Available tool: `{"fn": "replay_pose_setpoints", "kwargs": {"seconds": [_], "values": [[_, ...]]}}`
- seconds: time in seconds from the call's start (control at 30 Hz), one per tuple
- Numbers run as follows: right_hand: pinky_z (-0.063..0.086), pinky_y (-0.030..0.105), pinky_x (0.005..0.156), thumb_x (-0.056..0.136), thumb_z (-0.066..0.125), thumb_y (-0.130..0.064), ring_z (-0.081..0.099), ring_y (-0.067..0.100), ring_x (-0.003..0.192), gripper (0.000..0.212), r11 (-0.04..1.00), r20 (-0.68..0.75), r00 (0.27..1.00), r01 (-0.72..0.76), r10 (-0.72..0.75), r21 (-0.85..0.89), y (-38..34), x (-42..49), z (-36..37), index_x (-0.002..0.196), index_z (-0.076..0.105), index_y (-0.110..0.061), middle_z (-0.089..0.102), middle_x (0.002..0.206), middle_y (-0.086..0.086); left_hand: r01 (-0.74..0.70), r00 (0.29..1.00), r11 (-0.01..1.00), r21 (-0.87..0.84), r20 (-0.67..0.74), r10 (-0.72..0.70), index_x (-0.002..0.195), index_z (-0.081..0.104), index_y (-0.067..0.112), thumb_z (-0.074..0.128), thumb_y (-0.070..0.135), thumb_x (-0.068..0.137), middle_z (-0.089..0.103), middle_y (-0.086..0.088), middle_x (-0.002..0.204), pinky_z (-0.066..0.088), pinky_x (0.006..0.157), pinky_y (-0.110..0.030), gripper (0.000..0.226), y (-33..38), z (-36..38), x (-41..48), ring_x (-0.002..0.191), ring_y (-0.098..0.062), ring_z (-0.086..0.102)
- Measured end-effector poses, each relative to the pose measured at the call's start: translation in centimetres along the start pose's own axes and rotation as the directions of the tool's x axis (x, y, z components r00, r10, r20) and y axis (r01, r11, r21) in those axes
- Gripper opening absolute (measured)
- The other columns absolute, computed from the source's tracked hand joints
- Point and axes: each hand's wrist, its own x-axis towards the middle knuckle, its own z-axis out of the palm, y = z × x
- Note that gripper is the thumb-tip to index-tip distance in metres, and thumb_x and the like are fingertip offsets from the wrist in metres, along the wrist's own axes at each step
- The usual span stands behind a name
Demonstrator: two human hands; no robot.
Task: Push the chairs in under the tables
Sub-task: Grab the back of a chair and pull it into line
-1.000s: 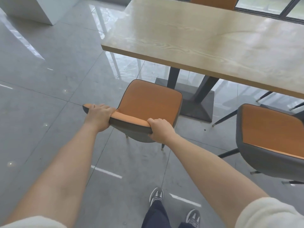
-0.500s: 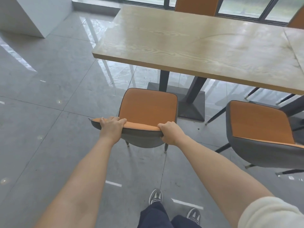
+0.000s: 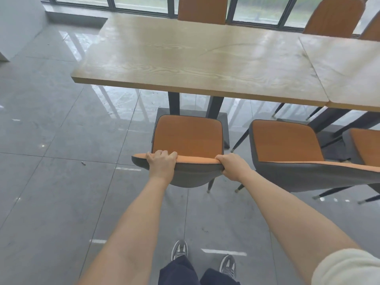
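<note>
An orange-and-grey chair [image 3: 188, 134] stands in front of a long wooden table [image 3: 197, 58], its seat just short of the table's near edge. My left hand [image 3: 162, 164] grips the top of its backrest near the left end. My right hand [image 3: 233, 166] grips the same backrest at its right end. The chair's seat faces the table's dark pedestal base [image 3: 224, 124].
A second orange chair [image 3: 285, 140] stands close on the right, a third chair [image 3: 366, 145] beyond it. A second table [image 3: 349, 64] adjoins on the right. Two more chairs [image 3: 202, 9] stand on the far side by the windows. A white pillar [image 3: 18, 23] rises far left. Grey tiled floor [image 3: 51, 182] lies open on the left.
The chair has swung round to face the table squarely and moved nearer to it. Both hands kept their grip on the backrest, and I have stepped forward.
</note>
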Motion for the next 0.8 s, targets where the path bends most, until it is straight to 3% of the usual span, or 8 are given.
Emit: {"fn": "replay_pose_setpoints", "kwargs": {"seconds": [0.13, 0.37, 0.43, 0.5, 0.57, 0.63, 0.7, 0.8], "values": [[0.051, 0.040, 0.078, 0.083, 0.048, 0.006, 0.058, 0.031, 0.092, 0.027, 1.000, -0.004, 1.000, 0.012, -0.012, 0.017, 1.3, 0.2, -0.5, 0.104, 0.056, -0.008, 0.065, 0.102, 0.013, 0.019, 1.000, 0.999, 0.036, -0.004, -0.019, 0.111, 0.055, 0.019, 0.048, -0.002, 0.084, 0.062, -0.007, 0.108, 0.029, 0.101, -0.050, 0.035, 1.3, 0.3, 0.9, 0.109, -0.030, 0.050], [0.041, 0.034, 0.064, 0.081, 0.044, 0.007, 0.055, 0.030, 0.092, 0.026, 0.999, 0.020, 0.999, -0.042, 0.042, 0.006, 1.0, 0.1, -0.6, 0.103, 0.051, -0.006, 0.058, 0.104, 0.013, 0.010, 0.999, 0.995, 0.104, 0.032, -0.013, 0.116, 0.050, 0.020, 0.056, 0.006, 0.084, 0.061, -0.006, 0.111, 0.036, 0.096, -0.047, 0.035, 1.3, -0.2, 0.9, 0.108, -0.028, 0.053], [0.043, 0.034, 0.069, 0.082, 0.047, -0.001, 0.051, 0.028, 0.097, 0.027, 0.997, 0.043, 0.996, -0.075, 0.074, 0.017, 0.6, -0.2, -0.7, 0.108, 0.049, -0.008, 0.057, 0.108, 0.011, -0.051, 0.995, 0.993, 0.105, 0.090, 0.042, 0.122, 0.045, 0.020, 0.060, 0.018, 0.085, 0.059, -0.006, 0.119, 0.038, 0.095, -0.045, 0.041, 0.9, -0.6, 1.1, 0.112, -0.027, 0.050], [0.044, 0.036, 0.084, 0.083, 0.050, -0.015, 0.046, 0.026, 0.105, 0.035, 0.991, 0.096, 0.990, -0.110, 0.103, 0.074, 0.4, -0.4, -1.0, 0.117, 0.047, -0.010, 0.054, 0.115, 0.009, -0.125, 0.974, 0.989, 0.079, 0.200, 0.108, 0.136, 0.032, 0.021, 0.064, 0.043, 0.081, 0.044, -0.009, 0.138, 0.033, 0.104, -0.046, 0.067, 0.3, -1.0, 1.6, 0.128, -0.027, 0.038], [0.036, 0.039, 0.098, 0.087, 0.046, -0.027, 0.043, 0.028, 0.112, 0.040, 0.981, 0.122, 0.986, -0.132, 0.115, 0.140, 0.2, -0.8, -1.4, 0.122, 0.044, -0.009, 0.050, 0.122, 0.008, -0.179, 0.934, 0.983, 0.031, 0.320, 0.160, 0.146, 0.010, 0.024, 0.053, 0.069, 0.075, 0.014, -0.005, 0.156, 0.014, 0.114, -0.047, 0.094, 0.0, -1.5, 2.2, 0.142, -0.024, 0.011], [0.021, 0.043, 0.109, 0.093, 0.037, -0.029, 0.034, 0.032, 0.125, 0.044, 0.965, 0.126, 0.985, -0.145, 0.119, 0.219, 0.0, -1.2, -1.5, 0.131, 0.034, -0.008, 0.040, 0.134, 0.010, -0.227, 0.912, 0.974, -0.001, 0.350, 0.213, 0.146, -0.004, 0.026, 0.030, 0.083, 0.071, -0.005, 0.001, 0.157, 0.000, 0.115, -0.047, 0.101, 0.4, -1.7, 2.7, 0.144, -0.019, -0.006], [0.002, 0.044, 0.116, 0.098, 0.027, -0.031, 0.007, 0.030, 0.142, 0.059, 0.949, 0.114, 0.981, -0.179, 0.154, 0.260, 0.1, -1.9, -1.7, 0.147, 0.002, -0.007, 0.006, 0.156, 0.012, -0.259, 0.918, 0.965, -0.034, 0.300, 0.257, 0.145, -0.010, 0.027, 0.007, 0.082, 0.069, -0.012, 0.003, 0.156, -0.007, 0.114, -0.047, 0.096, 1.9, -1.7, 3.2, 0.143, -0.017, -0.012], [-0.010, 0.042, 0.115, 0.100, 0.018, -0.040, -0.015, 0.024, 0.143, 0.067, 0.943, 0.057, 0.969, -0.246, 0.239, 0.226, 1.4, -3.4, -2.1, 0.143, -0.022, -0.009, -0.022, 0.154, 0.010, -0.315, 0.939, 0.949, 0.018, 0.150, 0.309, 0.145, -0.014, 0.027, -0.004, 0.071, 0.072, -0.014, 0.003, 0.156, -0.016, 0.110, -0.043, 0.085, 4.9, -1.8, 3.9, 0.142, -0.018, -0.015]]}}
